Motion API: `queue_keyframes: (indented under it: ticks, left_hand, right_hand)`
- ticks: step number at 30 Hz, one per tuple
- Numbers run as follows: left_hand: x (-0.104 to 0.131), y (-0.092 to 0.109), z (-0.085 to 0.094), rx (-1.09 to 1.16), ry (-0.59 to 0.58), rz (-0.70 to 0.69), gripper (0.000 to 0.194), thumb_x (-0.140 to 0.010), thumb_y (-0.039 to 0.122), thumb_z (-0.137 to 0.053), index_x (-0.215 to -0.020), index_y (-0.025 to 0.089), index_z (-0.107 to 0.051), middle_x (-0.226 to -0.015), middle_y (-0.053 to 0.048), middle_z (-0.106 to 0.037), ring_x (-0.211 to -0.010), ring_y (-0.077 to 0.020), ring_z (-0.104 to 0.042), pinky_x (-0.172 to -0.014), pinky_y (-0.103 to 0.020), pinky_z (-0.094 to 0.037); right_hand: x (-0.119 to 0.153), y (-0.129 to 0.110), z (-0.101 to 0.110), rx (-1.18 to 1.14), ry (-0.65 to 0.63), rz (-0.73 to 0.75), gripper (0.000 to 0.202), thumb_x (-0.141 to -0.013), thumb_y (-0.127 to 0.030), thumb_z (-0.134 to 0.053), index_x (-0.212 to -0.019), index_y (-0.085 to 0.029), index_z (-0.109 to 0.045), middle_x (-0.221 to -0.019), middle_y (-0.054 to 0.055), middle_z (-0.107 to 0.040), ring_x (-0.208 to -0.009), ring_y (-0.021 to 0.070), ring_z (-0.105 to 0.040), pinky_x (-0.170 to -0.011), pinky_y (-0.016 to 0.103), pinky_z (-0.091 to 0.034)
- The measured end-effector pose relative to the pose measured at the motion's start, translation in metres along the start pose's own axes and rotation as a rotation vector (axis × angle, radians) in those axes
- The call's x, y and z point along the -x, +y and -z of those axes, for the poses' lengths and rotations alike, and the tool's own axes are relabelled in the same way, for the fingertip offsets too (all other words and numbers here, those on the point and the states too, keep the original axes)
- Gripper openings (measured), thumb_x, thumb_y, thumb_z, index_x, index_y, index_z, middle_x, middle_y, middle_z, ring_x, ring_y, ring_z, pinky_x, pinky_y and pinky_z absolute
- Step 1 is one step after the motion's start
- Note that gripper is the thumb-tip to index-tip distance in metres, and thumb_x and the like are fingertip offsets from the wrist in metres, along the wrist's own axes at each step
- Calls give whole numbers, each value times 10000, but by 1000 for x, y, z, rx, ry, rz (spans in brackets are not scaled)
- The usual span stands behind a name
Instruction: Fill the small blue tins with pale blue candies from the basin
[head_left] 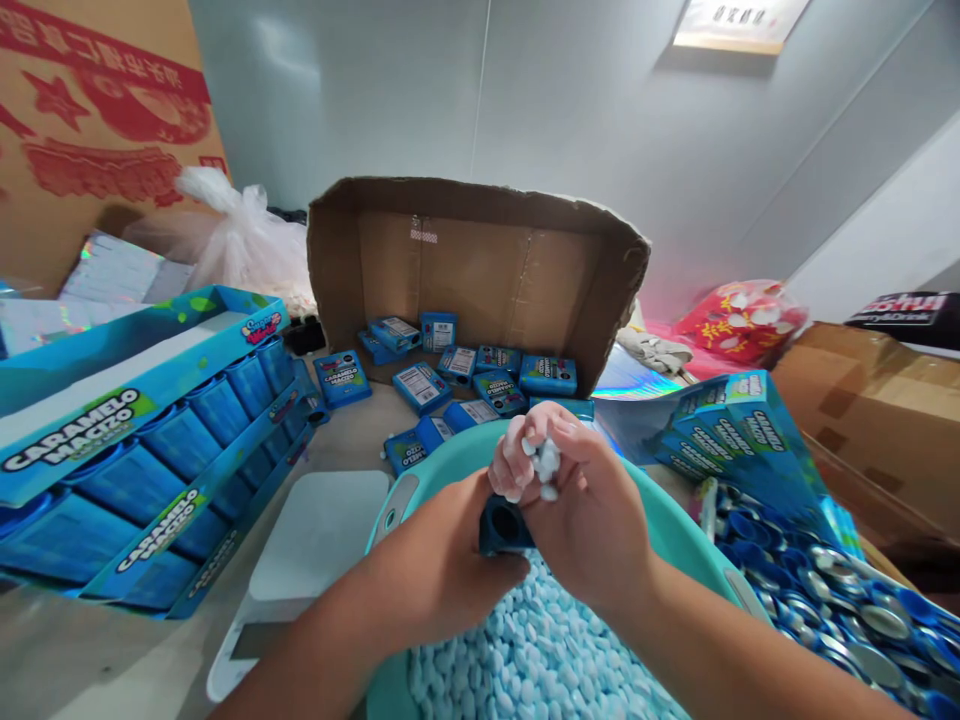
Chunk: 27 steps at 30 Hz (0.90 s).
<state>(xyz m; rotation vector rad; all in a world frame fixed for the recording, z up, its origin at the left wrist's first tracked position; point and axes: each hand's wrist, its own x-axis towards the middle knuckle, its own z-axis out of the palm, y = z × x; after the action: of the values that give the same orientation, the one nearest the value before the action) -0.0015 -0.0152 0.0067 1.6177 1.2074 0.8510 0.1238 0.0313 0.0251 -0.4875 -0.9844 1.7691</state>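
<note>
My left hand [450,545] is closed around a small dark blue container [487,528] with a round opening facing me. Right beside it, my right hand [589,510] is cupped with curled fingers around several pale candies [547,460]. Both hands are over a turquoise basin [664,500], and the fingers of the two hands are close together. Pale blue oval candies [517,640] fill the basin below. How the left fingers wrap behind the container is partly hidden.
Flat blue candy packs [422,387] lie in and before an open cardboard box [480,260]. A display carton [82,430] of blue containers stands left, near a white scale [322,530]. Blue and silver lids [832,600] are heaped right, below another blue carton [727,430].
</note>
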Motion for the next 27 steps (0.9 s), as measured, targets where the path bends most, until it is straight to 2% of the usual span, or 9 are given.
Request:
queue_keyframes:
  ticks: [3, 6, 11, 21, 27]
  left_hand:
    - [1, -2, 1, -5, -14, -31, 400, -726, 65, -606, -1082, 248, -598, -1047, 43, -659, -965, -180, -584, -803, -255, -443]
    - [1, -3, 2, -3, -24, -70, 465, -735, 75, -628, -1164, 252, -591, -1104, 34, -644, -1023, -190, -581, -871, -269, -444]
    - [0, -4, 1, 34, -32, -73, 552, -715, 49, -629, -1219, 270, -588, -1097, 44, -644, -1014, -186, -581, -836, -265, -449]
    - [-2, -6, -2, -30, 1, -45, 340, -714, 86, -618, -1030, 211, -614, -1040, 13, -665, -952, -203, -590, -768, -287, -447]
    - [-3, -2, -2, -57, 37, -64, 384, -723, 100, -620, -1082, 235, -621, -1110, 6, -682, -1008, -229, -610, -785, -296, -458]
  right_hand:
    - [0, 0, 0, 3, 15, -6, 198, -833, -318, -595, -672, -211, -549, -570, -24, -529, -549, 125, -481, -565, 260, -362]
    - [1, 0, 0, -4, 2, 3, 202, -834, -317, -593, -671, -210, -541, -587, -22, -543, -556, 125, -488, -585, 261, -382]
    - [0, 0, 0, -23, -31, -2, 219, -850, -325, -578, -669, -212, -533, -607, -18, -545, -565, 135, -499, -592, 269, -408]
    - [0, 0, 2, -30, -77, 17, 227, -865, -320, -584, -673, -205, -550, -677, -8, -594, -614, 150, -581, -640, 280, -489]
    - [1, -3, 0, -44, -88, 3, 186, -861, -341, -608, -732, -207, -613, -764, 5, -649, -708, 186, -668, -712, 321, -538]
